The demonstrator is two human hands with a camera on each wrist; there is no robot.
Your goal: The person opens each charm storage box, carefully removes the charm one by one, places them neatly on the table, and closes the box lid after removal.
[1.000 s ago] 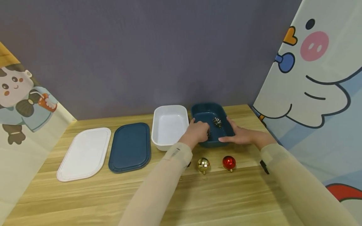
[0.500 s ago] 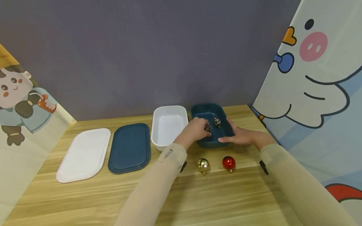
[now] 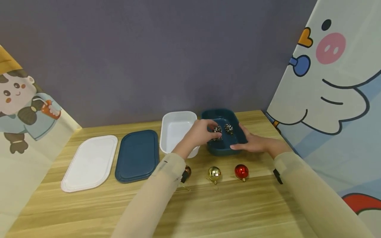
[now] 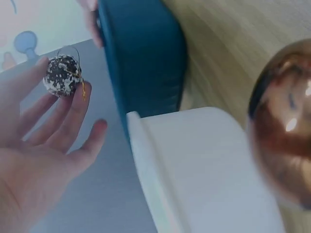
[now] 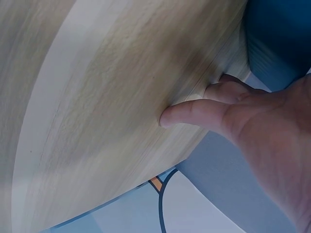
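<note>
My left hand (image 3: 200, 134) pinches a dark pinecone ornament (image 4: 63, 75) with white-frosted scales and a gold string. In the left wrist view it is above the rim of the blue box (image 4: 141, 63). Another frosted pinecone (image 3: 229, 129) lies on the floor of that box. My right hand (image 3: 252, 142) rests at the box's near right corner, its thumb along the front and its fingers at the right side. In the right wrist view those fingers (image 5: 194, 112) extend beside the blue wall.
A white box (image 3: 175, 132) stands left of the blue one. Further left lie a blue lid (image 3: 137, 156) and a white lid (image 3: 90, 163). In front sit a gold ball (image 3: 214, 174), a red ball (image 3: 241, 172) and a copper ball (image 4: 286, 126) near my left sleeve.
My left hand has come up and to the left with the pinecone, from low inside the blue box to above its rim. The right hand has stayed at the box corner.
</note>
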